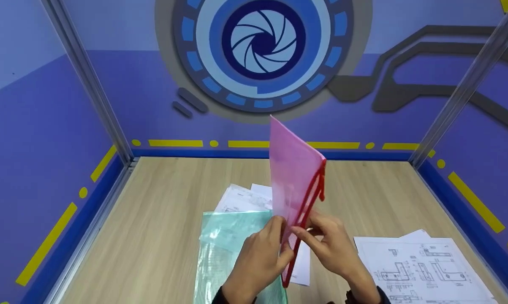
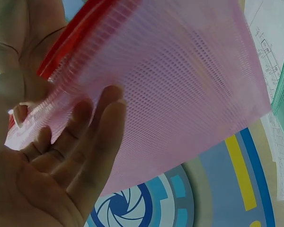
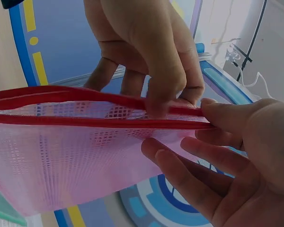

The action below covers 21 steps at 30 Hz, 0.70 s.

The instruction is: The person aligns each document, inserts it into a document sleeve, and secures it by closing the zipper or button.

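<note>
A pink mesh zip pouch point(image 1: 294, 181) with red zipper edges stands upright and tilted between both hands. Its red-edged mouth point(image 3: 61, 106) shows a gap between the two edges. My left hand point(image 1: 260, 253) holds the pouch low on its left face; in the right wrist view its thumb dips into the mouth. Opposite it, my right hand point(image 1: 332, 245) pinches the red edges with its thumb, while its other fingers point(image 3: 199, 189) lie along the outside of the mesh. The red zipper pull point(image 1: 322, 192) hangs from the upper part of the edge.
A green zip pouch point(image 1: 226, 236) lies on the wooden table point(image 1: 152, 219) below the left hand. Partly under it are printed papers point(image 1: 237, 198). More sheets with technical drawings point(image 1: 418, 266) lie at the right. Blue walls point(image 1: 110, 84) with metal posts enclose the table.
</note>
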Each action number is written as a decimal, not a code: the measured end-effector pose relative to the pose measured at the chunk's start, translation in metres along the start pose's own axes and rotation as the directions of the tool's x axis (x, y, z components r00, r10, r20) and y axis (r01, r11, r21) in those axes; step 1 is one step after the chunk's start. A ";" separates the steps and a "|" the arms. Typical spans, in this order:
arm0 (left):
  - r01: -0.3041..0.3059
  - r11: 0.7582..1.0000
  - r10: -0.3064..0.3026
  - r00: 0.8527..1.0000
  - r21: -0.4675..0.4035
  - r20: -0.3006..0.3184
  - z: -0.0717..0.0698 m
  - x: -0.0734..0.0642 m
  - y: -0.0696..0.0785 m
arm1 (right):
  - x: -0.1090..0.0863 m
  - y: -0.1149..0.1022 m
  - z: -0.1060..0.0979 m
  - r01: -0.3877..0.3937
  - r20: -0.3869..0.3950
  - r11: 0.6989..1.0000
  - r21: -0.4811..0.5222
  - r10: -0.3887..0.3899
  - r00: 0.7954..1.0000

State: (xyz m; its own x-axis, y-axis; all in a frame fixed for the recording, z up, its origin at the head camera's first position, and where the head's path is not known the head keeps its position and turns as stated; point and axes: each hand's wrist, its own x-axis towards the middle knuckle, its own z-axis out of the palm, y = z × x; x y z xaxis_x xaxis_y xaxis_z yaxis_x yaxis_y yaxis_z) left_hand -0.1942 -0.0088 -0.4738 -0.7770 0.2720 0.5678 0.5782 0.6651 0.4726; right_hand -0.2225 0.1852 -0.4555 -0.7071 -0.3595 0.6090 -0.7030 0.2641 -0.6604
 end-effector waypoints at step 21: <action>-0.075 0.992 0.111 0.903 0.101 -0.415 0.004 0.002 0.008 | 0.003 0.018 0.015 0.002 -0.241 0.802 -0.597 -0.182 0.953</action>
State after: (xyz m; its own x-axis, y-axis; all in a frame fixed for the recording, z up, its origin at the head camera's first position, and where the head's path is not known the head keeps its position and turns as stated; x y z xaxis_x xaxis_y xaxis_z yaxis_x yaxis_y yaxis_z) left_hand -0.1922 -0.0002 -0.4710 -0.5342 0.0302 0.8448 0.6067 0.7097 0.3582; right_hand -0.2361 0.1754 -0.4722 -0.5649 -0.1749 0.8064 -0.6108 0.7457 -0.2661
